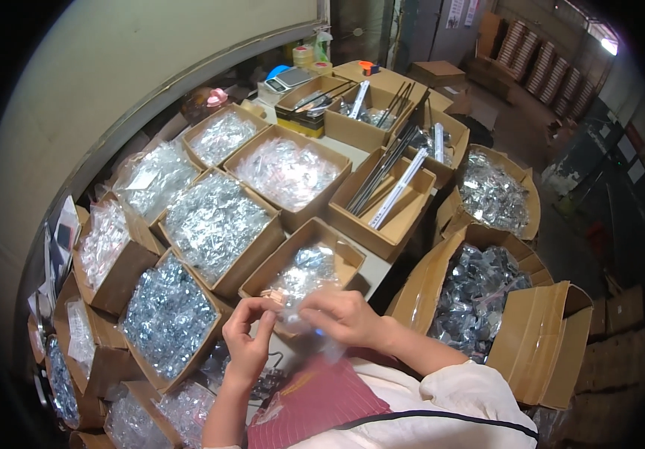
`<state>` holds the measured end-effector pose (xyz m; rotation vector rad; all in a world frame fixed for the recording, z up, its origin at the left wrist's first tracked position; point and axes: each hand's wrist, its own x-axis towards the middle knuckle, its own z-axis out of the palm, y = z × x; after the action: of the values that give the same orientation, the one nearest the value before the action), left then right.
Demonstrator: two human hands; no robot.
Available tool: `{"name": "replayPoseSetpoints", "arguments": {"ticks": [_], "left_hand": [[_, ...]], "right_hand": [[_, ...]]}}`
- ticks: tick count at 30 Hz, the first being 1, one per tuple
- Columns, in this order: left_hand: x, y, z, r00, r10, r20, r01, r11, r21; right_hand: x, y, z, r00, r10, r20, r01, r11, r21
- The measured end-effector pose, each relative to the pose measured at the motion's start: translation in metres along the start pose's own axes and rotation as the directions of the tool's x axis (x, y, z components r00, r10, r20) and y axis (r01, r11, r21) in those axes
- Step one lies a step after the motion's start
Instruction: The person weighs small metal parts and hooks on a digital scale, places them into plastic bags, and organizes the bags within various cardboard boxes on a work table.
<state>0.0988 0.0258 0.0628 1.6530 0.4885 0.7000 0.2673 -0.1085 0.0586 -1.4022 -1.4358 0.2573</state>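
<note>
My left hand [250, 335] and my right hand [342, 318] are close together in front of my body, fingers bent and pinched. Between them is a small clear plastic bag [290, 326], its lower part hanging under my right hand. Both hands appear to grip it, though blur and glare hide what is inside. Just beyond my fingers stands a cardboard box [354, 263] with shiny small metal parts in clear bags [313, 263].
Boxes of bagged hardware crowd the left, including blue-grey metal pieces [169, 318]. Ahead, a box holds dark rods [382, 176] and a white strip [398, 187]. A large open carton [539, 337] stands at right. A digital scale [290, 79] sits at the back.
</note>
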Motion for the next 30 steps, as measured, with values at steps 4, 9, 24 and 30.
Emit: {"name": "replayPoseSetpoints", "arguments": {"ticks": [4,9,24,30], "left_hand": [[0.007,0.004,0.006,0.935,0.351,0.054,-0.34,0.841,0.421],[0.008,0.009,0.022,0.902,0.413,0.129,-0.417,0.748,0.516],[0.0,0.003,0.008,0.931,0.344,0.125,-0.355,0.766,0.536],[0.011,0.009,-0.015,0.975,0.221,0.019,-0.206,0.87,0.449]], "right_hand": [[0.002,-0.006,0.003,1.0,0.013,-0.028,-0.016,0.992,-0.127],[-0.002,-0.003,0.005,0.998,0.063,0.02,-0.06,0.99,-0.131],[0.001,-0.005,0.018,0.992,-0.026,0.127,0.065,0.947,-0.314],[0.004,-0.002,0.007,0.987,-0.005,0.161,0.053,0.954,-0.294]]}}
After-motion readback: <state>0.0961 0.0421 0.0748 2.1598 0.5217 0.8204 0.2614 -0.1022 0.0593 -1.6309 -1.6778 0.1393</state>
